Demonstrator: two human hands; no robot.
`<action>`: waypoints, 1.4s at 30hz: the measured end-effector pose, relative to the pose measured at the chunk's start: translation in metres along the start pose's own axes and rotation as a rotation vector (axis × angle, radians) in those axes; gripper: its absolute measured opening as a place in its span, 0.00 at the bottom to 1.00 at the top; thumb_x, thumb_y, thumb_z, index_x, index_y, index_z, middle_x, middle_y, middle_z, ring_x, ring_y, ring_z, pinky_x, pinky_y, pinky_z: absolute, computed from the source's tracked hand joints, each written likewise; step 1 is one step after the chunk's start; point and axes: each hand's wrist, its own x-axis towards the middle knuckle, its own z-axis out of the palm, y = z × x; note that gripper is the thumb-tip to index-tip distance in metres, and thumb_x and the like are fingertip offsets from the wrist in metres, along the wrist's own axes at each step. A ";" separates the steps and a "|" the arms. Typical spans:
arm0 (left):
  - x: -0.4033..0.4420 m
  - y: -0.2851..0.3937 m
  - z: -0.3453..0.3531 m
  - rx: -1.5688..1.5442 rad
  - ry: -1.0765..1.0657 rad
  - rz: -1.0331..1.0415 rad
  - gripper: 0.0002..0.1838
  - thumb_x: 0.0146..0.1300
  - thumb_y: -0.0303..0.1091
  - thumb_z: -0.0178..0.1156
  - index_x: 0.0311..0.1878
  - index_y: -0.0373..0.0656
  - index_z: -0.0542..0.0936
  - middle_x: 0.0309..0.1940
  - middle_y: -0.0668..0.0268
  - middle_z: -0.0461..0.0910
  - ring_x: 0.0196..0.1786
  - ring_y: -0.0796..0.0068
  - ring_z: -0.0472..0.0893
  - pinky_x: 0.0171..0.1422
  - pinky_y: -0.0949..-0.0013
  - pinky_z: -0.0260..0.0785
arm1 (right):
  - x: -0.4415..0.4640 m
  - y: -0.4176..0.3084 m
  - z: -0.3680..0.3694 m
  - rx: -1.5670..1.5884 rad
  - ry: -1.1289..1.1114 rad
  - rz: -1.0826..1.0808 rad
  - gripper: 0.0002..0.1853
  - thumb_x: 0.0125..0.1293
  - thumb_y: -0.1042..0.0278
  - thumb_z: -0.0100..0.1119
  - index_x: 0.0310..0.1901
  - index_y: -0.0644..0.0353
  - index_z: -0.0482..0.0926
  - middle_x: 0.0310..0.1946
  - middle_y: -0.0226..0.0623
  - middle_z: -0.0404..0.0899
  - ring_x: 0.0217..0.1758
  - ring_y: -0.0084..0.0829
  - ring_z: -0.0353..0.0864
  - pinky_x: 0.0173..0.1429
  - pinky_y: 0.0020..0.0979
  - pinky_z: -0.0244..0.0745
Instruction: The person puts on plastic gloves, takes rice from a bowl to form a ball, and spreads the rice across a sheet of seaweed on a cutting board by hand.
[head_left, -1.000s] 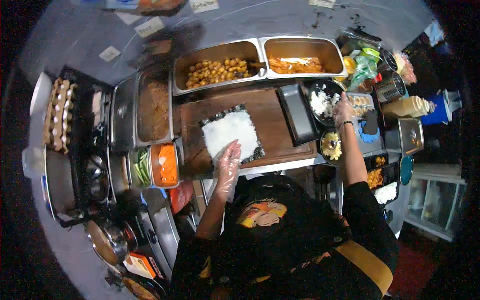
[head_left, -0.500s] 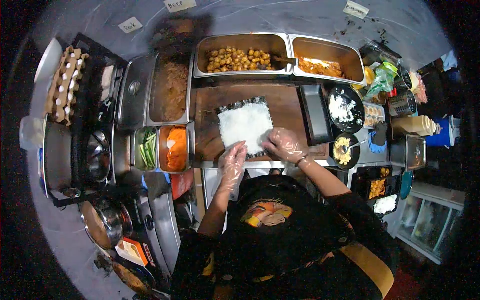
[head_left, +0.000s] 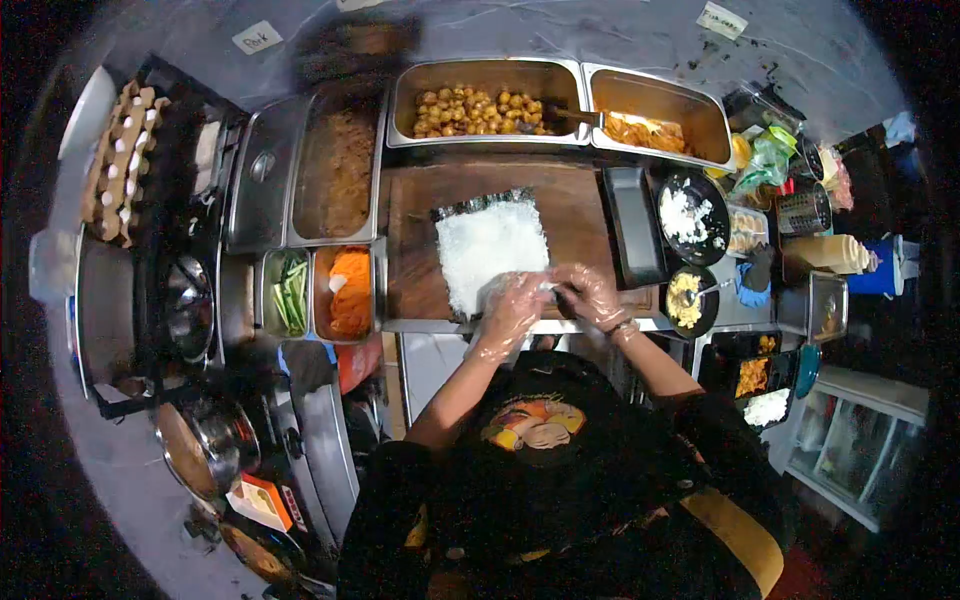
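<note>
A sheet of seaweed (head_left: 464, 208) lies on the brown wooden cutting board (head_left: 415, 270), coated with white rice (head_left: 490, 245) except for a dark strip at its far edge. Both my hands wear clear plastic gloves and meet at the sheet's near right corner. My left hand (head_left: 512, 312) covers part of the near edge, its fingers drawn together toward the right. My right hand (head_left: 590, 298) has its fingers pinched just beyond the corner. A small white bit shows between the fingertips; what either hand grips is too small to make out.
Metal pans of small round potatoes (head_left: 470, 112) and orange-red food (head_left: 645, 132) stand behind the board. Left are carrot strips (head_left: 350, 290), cucumber strips (head_left: 290, 293) and a brown meat pan (head_left: 340, 170). A black tray (head_left: 632, 225) and a rice bowl (head_left: 690, 220) stand right.
My left hand has moved right along the near edge to meet my right hand. My right hand has shifted slightly right, off the rice. The view has tilted slightly.
</note>
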 end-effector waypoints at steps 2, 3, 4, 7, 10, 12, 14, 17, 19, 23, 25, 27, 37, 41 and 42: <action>0.001 -0.017 0.012 0.012 0.001 0.065 0.11 0.60 0.36 0.63 0.43 0.42 0.81 0.40 0.59 0.82 0.47 0.55 0.79 0.54 0.54 0.70 | 0.000 -0.003 0.000 -0.030 0.024 -0.070 0.15 0.57 0.78 0.63 0.47 0.57 0.81 0.50 0.37 0.80 0.55 0.40 0.79 0.59 0.37 0.74; 0.003 -0.018 0.013 0.023 0.005 0.127 0.08 0.59 0.34 0.63 0.40 0.43 0.82 0.39 0.60 0.82 0.45 0.56 0.79 0.52 0.55 0.71 | 0.001 -0.008 -0.002 -0.031 0.030 -0.063 0.15 0.57 0.78 0.63 0.47 0.57 0.81 0.50 0.37 0.80 0.55 0.40 0.79 0.59 0.37 0.74; 0.004 -0.019 0.014 0.020 -0.004 0.131 0.08 0.59 0.34 0.63 0.40 0.43 0.82 0.39 0.60 0.82 0.45 0.56 0.79 0.52 0.55 0.71 | 0.003 -0.014 -0.005 -0.123 0.065 -0.071 0.13 0.58 0.78 0.63 0.46 0.57 0.82 0.48 0.37 0.81 0.53 0.40 0.80 0.58 0.37 0.75; 0.002 -0.023 0.014 0.056 0.097 0.232 0.05 0.57 0.30 0.64 0.37 0.43 0.82 0.36 0.62 0.82 0.42 0.58 0.79 0.49 0.57 0.71 | 0.007 -0.015 -0.004 -0.210 0.115 -0.032 0.10 0.59 0.76 0.62 0.43 0.57 0.83 0.45 0.38 0.82 0.49 0.40 0.81 0.55 0.37 0.76; 0.002 -0.032 0.020 0.028 0.086 0.262 0.05 0.55 0.27 0.65 0.36 0.43 0.81 0.35 0.62 0.81 0.40 0.57 0.79 0.48 0.57 0.71 | 0.010 -0.012 -0.002 -0.072 0.124 0.033 0.09 0.59 0.76 0.62 0.42 0.58 0.83 0.43 0.38 0.83 0.48 0.39 0.81 0.55 0.37 0.76; 0.003 -0.035 0.022 0.025 0.074 0.275 0.05 0.55 0.28 0.65 0.36 0.43 0.82 0.35 0.62 0.81 0.40 0.57 0.79 0.47 0.57 0.71 | 0.010 -0.008 0.000 -0.047 0.163 0.002 0.09 0.59 0.75 0.62 0.42 0.59 0.83 0.42 0.39 0.83 0.48 0.39 0.82 0.55 0.36 0.76; 0.002 -0.031 0.020 0.024 0.073 0.258 0.05 0.56 0.28 0.64 0.36 0.44 0.82 0.36 0.62 0.82 0.41 0.57 0.79 0.47 0.56 0.72 | 0.008 -0.006 0.003 -0.047 0.151 0.008 0.10 0.58 0.78 0.62 0.42 0.59 0.83 0.43 0.38 0.83 0.49 0.38 0.82 0.55 0.35 0.76; 0.002 -0.031 0.018 0.010 0.083 0.238 0.04 0.56 0.27 0.64 0.36 0.44 0.82 0.38 0.63 0.82 0.42 0.57 0.80 0.48 0.57 0.73 | 0.006 -0.005 0.001 0.007 0.129 0.014 0.13 0.56 0.81 0.59 0.43 0.59 0.82 0.45 0.39 0.83 0.52 0.38 0.81 0.58 0.35 0.75; 0.002 -0.033 0.017 0.000 0.098 0.237 0.05 0.57 0.27 0.63 0.37 0.45 0.83 0.39 0.63 0.83 0.43 0.57 0.80 0.48 0.58 0.73 | 0.005 -0.006 -0.004 0.060 0.120 0.010 0.14 0.55 0.81 0.57 0.44 0.60 0.82 0.46 0.40 0.83 0.55 0.40 0.80 0.62 0.36 0.74; -0.015 -0.028 0.003 0.065 0.145 0.144 0.09 0.56 0.30 0.66 0.41 0.46 0.84 0.43 0.63 0.83 0.48 0.60 0.81 0.53 0.60 0.74 | 0.002 -0.010 -0.011 0.175 0.196 0.046 0.13 0.61 0.77 0.57 0.49 0.62 0.80 0.55 0.45 0.78 0.61 0.42 0.76 0.65 0.36 0.70; -0.023 -0.020 -0.010 -0.021 0.164 -0.032 0.10 0.55 0.31 0.67 0.42 0.46 0.85 0.44 0.63 0.83 0.50 0.61 0.81 0.56 0.61 0.73 | 0.014 -0.037 -0.008 -0.072 0.187 0.201 0.19 0.64 0.66 0.57 0.57 0.58 0.76 0.62 0.45 0.72 0.64 0.46 0.73 0.68 0.40 0.67; -0.029 -0.016 -0.026 -0.061 0.181 -0.117 0.12 0.54 0.33 0.68 0.42 0.46 0.84 0.46 0.64 0.83 0.52 0.62 0.80 0.58 0.61 0.72 | 0.034 -0.043 0.005 -0.165 0.102 0.221 0.31 0.67 0.48 0.55 0.66 0.57 0.66 0.69 0.50 0.63 0.71 0.49 0.63 0.73 0.43 0.59; -0.039 -0.018 -0.071 -0.071 0.365 -0.256 0.16 0.52 0.27 0.70 0.47 0.44 0.82 0.45 0.60 0.82 0.49 0.57 0.80 0.55 0.60 0.72 | 0.080 -0.050 0.046 -0.711 -0.119 0.154 0.42 0.66 0.29 0.40 0.75 0.46 0.52 0.77 0.49 0.42 0.80 0.50 0.39 0.78 0.56 0.32; -0.031 -0.031 -0.081 -0.121 0.445 -0.242 0.18 0.52 0.27 0.70 0.48 0.44 0.82 0.46 0.59 0.82 0.49 0.55 0.80 0.53 0.59 0.72 | 0.090 -0.056 0.042 -0.720 -0.208 0.076 0.43 0.65 0.29 0.41 0.75 0.45 0.52 0.77 0.49 0.42 0.80 0.52 0.39 0.77 0.58 0.32; -0.031 -0.038 -0.080 -0.157 0.468 -0.277 0.19 0.52 0.27 0.70 0.49 0.44 0.81 0.47 0.59 0.81 0.49 0.55 0.80 0.53 0.59 0.72 | 0.092 -0.057 0.042 -0.721 -0.230 0.074 0.43 0.65 0.28 0.41 0.75 0.45 0.52 0.77 0.49 0.42 0.79 0.52 0.39 0.77 0.59 0.32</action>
